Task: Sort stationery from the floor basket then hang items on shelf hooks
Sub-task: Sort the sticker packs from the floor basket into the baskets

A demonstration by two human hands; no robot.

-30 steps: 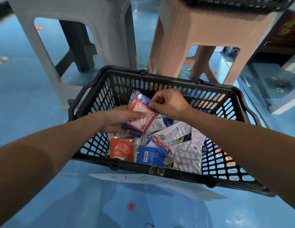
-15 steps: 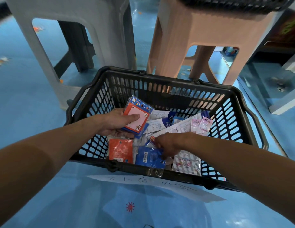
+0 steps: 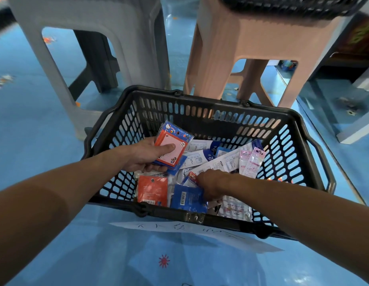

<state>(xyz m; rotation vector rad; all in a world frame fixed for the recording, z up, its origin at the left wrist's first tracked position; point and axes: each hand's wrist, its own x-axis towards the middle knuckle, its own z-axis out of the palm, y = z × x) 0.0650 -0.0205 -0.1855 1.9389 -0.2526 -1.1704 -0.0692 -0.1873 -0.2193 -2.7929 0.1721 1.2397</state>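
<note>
Nearest the camera, on the blue floor point(image 3: 35, 120), a white paper sheet point(image 3: 200, 234) with handwriting is seen lying against the near rim of the black basket point(image 3: 169, 213), with a small red sun mark point(image 3: 164, 261) printed just in front of it. Inside the near wall, an orange packet point(image 3: 151, 189) and a blue packet point(image 3: 186, 198) are stood side by side. The right hand point(image 3: 212, 186) is lowered onto the loose pile, knuckles up, fingers bent down at the right edge of the blue packet. The fingertips are hidden, so whether anything is pinched cannot be told. One second earlier this hand was raised at the top edge of the held stack. Half a second ago it had already dropped to the pile, and its place is little changed since. Further in, the left hand point(image 3: 144, 154) is closed around a stack of memo packets point(image 3: 169, 139), thumb pressed flat across the red-and-pink front, fingers beneath. The stack is held tilted above the basket's left half, as in both earlier frames. White barcoded packets point(image 3: 220, 162) and two pink packets point(image 3: 251, 162) are spread across the middle and right of the basket. Beyond the far rim, a grey stool point(image 3: 138, 48) is placed at left and a pink stool point(image 3: 251, 34) at right, and a second black basket point(image 3: 282, 5) is seated on the pink stool.
</note>
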